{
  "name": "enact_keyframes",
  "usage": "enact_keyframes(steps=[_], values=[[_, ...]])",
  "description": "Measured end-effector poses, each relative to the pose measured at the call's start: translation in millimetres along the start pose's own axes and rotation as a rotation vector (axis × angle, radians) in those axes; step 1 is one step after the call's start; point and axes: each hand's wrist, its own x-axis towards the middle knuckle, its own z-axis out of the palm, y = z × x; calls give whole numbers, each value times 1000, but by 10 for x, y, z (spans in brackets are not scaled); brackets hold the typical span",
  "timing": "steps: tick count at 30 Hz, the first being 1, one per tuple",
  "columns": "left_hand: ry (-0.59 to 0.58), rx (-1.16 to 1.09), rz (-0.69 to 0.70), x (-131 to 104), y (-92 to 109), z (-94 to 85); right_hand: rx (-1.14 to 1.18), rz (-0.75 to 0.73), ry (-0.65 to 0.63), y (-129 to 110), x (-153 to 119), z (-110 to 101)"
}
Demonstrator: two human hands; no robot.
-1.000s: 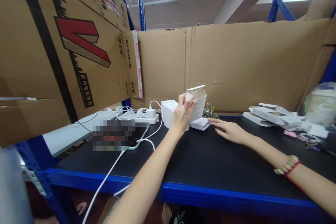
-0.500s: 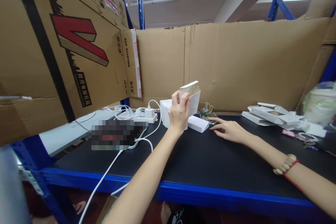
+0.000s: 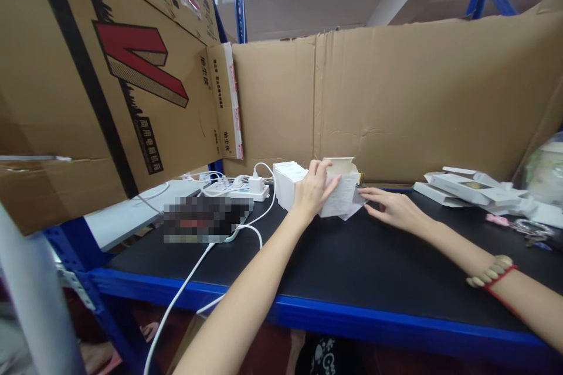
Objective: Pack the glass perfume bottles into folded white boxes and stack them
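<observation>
My left hand [image 3: 313, 187] grips a small white box [image 3: 341, 193] by its left side, with the box's top flap raised. Directly left of that hand stands a stack of white boxes [image 3: 288, 181]. A white piece lies partly hidden behind the held box. Fingers apart and holding nothing, my right hand [image 3: 389, 206] has its fingertips close to the right side of the box; whether they touch it is unclear. A gold cap [image 3: 360, 178] shows behind the box.
Flattened white boxes [image 3: 470, 187] and keys [image 3: 532, 228] lie at the right. At the left are a phone [image 3: 204, 220], white cables and a power strip [image 3: 237, 190]. Cardboard walls [image 3: 272, 99] enclose the black table [image 3: 347, 263]. A bag with a cup stands far right.
My left hand has brought the box down and to the right, in front of the small bottles and the white piece on the table. The camera view has shifted slightly.
</observation>
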Motion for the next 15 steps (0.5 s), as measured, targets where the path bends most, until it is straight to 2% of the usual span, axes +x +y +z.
enact_keyframes(steps=[3, 6, 8, 10, 12, 15], values=[[44, -55, -61, -14, 4, 29, 53, 54, 123, 49, -8, -76], [204, -169, -101, 0, -24, 63, 111, 115, 207, 42, -9, -120], [321, -227, -135, 18, -53, 76, 138, 168, 215, 13, -4, -140], [369, -234, -165, 30, -72, 77, 160, 195, 196, -10, 1, -161], [323, -189, -172, 30, -69, 70, 149, 166, 173, -4, 1, -184], [149, -76, -143, 12, -21, 56, 126, 101, 143, 54, -12, -208]])
